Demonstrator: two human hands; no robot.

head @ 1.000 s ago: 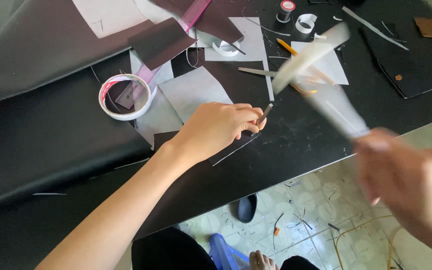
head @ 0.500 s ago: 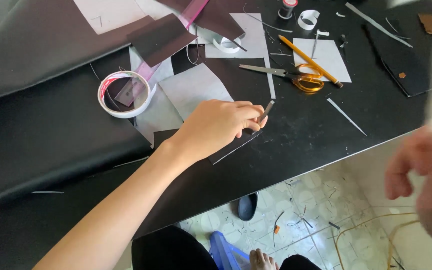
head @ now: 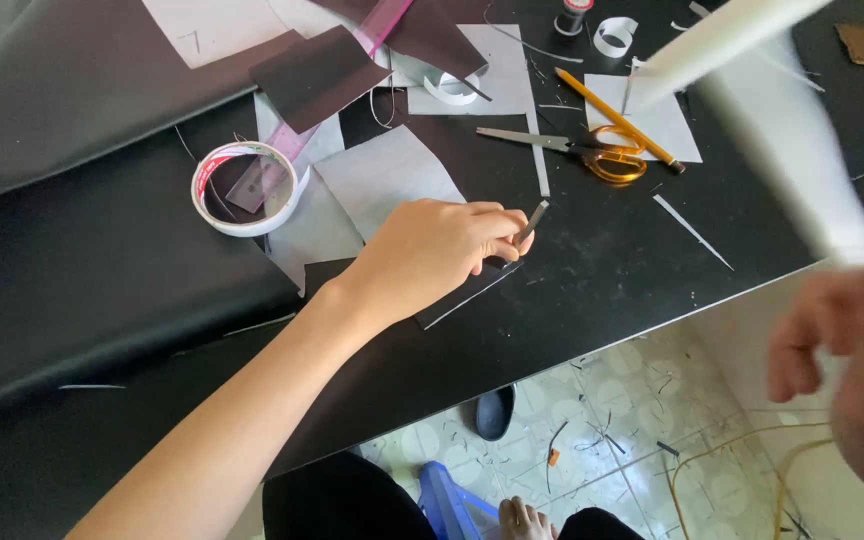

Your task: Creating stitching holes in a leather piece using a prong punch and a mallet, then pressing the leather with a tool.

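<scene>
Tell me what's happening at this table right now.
A person sits at a black table littered with paper and dark offcuts. Their left hand presses on a dark sheet and pinches a thin grey strip. Their right hand, blurred at the frame's edge, holds up a pale strip. A tape roll, orange-handled scissors and a yellow pencil lie untouched nearby.

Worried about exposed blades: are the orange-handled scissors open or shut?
Shut: the orange-handled scissors lie flat on the black table, blades together.
</scene>
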